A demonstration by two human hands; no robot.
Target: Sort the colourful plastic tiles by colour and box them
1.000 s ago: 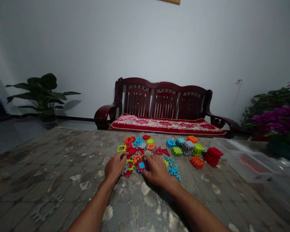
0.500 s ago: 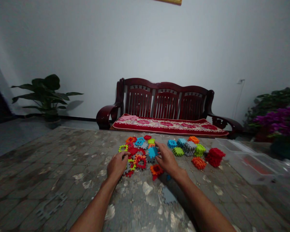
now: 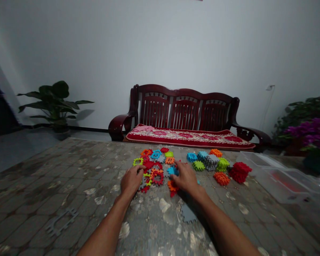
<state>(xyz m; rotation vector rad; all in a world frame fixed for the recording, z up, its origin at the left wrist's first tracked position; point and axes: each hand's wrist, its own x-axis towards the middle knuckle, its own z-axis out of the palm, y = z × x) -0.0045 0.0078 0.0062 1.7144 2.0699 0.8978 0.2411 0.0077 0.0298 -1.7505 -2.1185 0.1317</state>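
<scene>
My right hand is closed on a bright blue interlocking tile, its thumb and fingers at the tile's edge. Below that hand lies an orange frame tile with a red piece under it. At the left of the loose tiles, my left hand rests with fingers bent together, their tips beside a red tile; what they grip, if anything, is hidden. Close by are a lime frame tile, a red frame tile and a small orange tile.
Sorted stacks stand to the right, among them a red stack, an orange stack and a grey stack. Clear plastic boxes sit beyond. A grey tile and a grey frame lie nearer on the patterned table.
The blue tile and my right hand have come slightly lower, over the orange frame. My left hand stays beside the loose tiles. The whole view has shifted a little.
</scene>
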